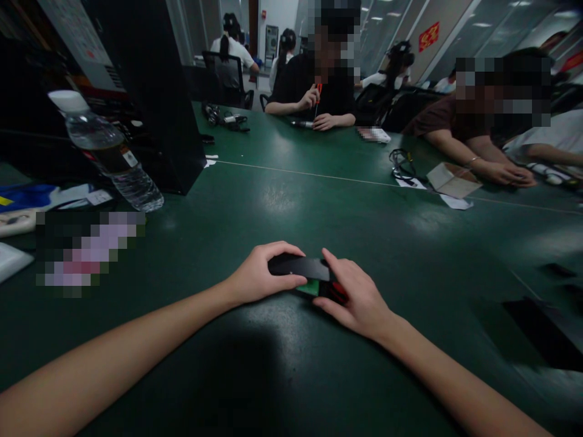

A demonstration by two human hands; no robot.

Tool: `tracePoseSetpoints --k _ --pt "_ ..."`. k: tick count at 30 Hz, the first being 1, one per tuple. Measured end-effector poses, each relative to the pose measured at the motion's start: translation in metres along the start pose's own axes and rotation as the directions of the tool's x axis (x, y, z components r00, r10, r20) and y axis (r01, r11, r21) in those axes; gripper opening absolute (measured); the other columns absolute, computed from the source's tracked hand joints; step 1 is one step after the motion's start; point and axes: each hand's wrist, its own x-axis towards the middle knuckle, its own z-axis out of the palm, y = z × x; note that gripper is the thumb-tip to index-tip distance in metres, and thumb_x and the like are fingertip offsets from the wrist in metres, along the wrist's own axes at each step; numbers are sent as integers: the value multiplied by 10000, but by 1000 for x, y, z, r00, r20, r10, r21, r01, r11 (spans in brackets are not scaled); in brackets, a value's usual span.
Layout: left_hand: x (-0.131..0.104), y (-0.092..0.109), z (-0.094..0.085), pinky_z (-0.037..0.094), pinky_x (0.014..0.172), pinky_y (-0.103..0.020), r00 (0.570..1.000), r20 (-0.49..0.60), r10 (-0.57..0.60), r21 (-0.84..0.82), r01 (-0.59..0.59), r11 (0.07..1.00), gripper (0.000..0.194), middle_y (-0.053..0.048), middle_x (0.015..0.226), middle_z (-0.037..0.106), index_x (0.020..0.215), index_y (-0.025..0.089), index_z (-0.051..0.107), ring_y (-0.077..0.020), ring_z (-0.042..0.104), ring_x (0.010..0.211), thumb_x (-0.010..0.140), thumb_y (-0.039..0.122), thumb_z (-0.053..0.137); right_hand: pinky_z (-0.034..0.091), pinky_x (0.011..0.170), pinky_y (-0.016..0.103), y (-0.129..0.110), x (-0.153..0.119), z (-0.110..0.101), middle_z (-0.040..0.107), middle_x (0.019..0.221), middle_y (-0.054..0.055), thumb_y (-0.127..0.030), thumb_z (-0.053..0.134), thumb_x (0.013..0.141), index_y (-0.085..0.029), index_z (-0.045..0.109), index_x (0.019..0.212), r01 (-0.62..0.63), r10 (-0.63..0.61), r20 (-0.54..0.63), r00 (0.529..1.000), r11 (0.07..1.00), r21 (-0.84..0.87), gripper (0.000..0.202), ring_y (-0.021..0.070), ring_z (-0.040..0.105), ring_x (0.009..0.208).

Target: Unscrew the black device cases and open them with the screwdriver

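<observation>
Taking the hands as the middle of the dial, a lilac and pink thing (pixel 98 243) lies at 9 o'clock, its surface blurred out. At 10 o'clock a clear plastic bottle (pixel 102 136) with a white cap leans to one side; it wears a dark label with a pale patch, the print too small to read. Between 10 and 11 rises a tall black cabinet (pixel 155 91), its lower corner at the bench (pixel 273 209).

At the centre, the left hand (pixel 255 276) is curled around the left end of a black casing (pixel 307 267), fingers over the far edge and thumb along the near side. The casing is long and gently bowed, with a dull sheen on top; a green part (pixel 310 287) shows below it and a red part (pixel 339 292) by the right palm. Whether it touches the bench is hidden. The right hand (pixel 359 294) is partly closed on the right end, index finger on top, thumb low in front.

Towards 12 o'clock, green benchtop gives room up to a thin pale seam (pixel 291 172). A red wall sign (pixel 429 37) at 1 o'clock bears unreadable yellow marks. An open-looking pale box (pixel 450 180) sits at 2. Just past 3, a flat black piece (pixel 544 334) lies well apart from the right hand.
</observation>
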Motion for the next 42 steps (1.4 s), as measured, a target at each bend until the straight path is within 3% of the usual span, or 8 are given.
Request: tracePoseSetpoints --k 8,14,19,24,29,33,35,42 --pt "8 -10 -1 476 718 -268 964 -195 -183 -223 138 965 425 -37 747 707 773 137 731 -177 630 734 936 506 595 552 939 519 -22 13 12 654 1300 155 -379 634 949 -216 54 1638 -187 173 119 978 974 126 915 302 642 1128" --pt "12 -17 0 495 701 -276 906 -261 -333 -545 147 825 558 -61 678 677 710 112 689 -166 612 678 818 659 696 561 919 467 -31 16 6 688 1260 126 -289 670 930 -231 382 1525 -102 89 62 994 967 234 664 257 663 1086" --pt "14 -12 1 519 707 -266 906 -234 -353 -611 145 778 579 -60 718 680 788 98 673 -151 631 685 771 673 743 582 851 363 -13 13 -33 731 1153 83 -242 702 893 -233 605 1318 -99 137 -148 979 966 241 436 216 703 999" --pt "8 -6 9 427 518 -222 935 -122 -333 -608 195 770 557 -30 788 699 1159 131 581 -88 546 504 881 607 662 537 975 453 71 -16 -101 719 1219 122 -431 701 878 -231 650 1289 -537 429 -501 752 839 -88 460 299 691 1109" --pt "3 -8 18 376 501 -214 945 -30 -325 -581 248 776 396 -47 850 715 1132 157 530 -64 507 474 930 482 633 469 977 583 147 -72 -155 689 1224 251 -499 580 885 -155 632 1330 -916 754 -527 392 268 -299 565 442 641 1160" --pt "5 -8 18 379 523 -213 942 -31 -334 -586 254 770 294 -48 881 717 1046 159 502 -56 510 490 913 377 647 491 767 598 182 -119 -175 700 904 222 -473 660 745 -207 686 994 -947 843 -496 207 45 -318 365 450 676 948" --pt "5 -7 18 384 529 -215 945 -35 -326 -586 245 772 266 -48 883 715 1014 156 501 -58 517 498 913 359 641 487 679 558 194 -137 -181 651 764 175 -496 703 663 -250 611 783 -942 873 -454 180 19 -336 289 402 673 807" --pt "4 -7 16 410 591 -242 955 -18 -295 -481 250 840 241 42 580 583 899 142 572 -96 514 527 905 365 665 455 596 641 191 -128 -177 595 650 185 -462 773 576 -248 533 614 -919 841 -429 330 182 -350 324 450 640 748"
